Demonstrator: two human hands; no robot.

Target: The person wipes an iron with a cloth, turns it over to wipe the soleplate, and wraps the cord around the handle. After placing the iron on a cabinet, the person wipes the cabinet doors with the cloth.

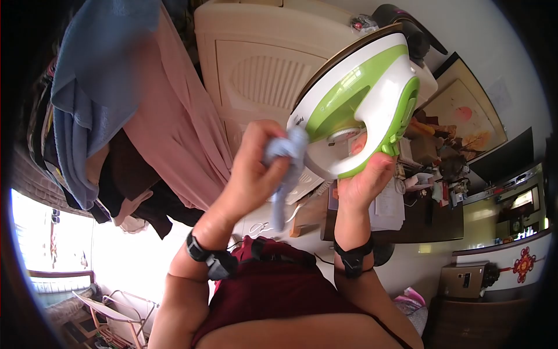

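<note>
A green and white clothes iron (381,87) is held up in my right hand (366,177), its dark soleplate edge facing up and away to the left. The fingers of that hand wrap round the handle's lower end. My left hand (256,166) is closed on a bunched light blue cloth (288,148), and part of the cloth hangs down below the fist. The cloth is right at the iron's rear left side and overlaps it in this view. Both wrists wear black straps.
Pink and blue garments (168,110) hang at the left. Behind the iron stands a cream plastic cabinet (261,64). A dark desk (427,224) at the right bears papers and clutter. A white cord (261,228) lies below, and a folding rack (125,314) stands lower left.
</note>
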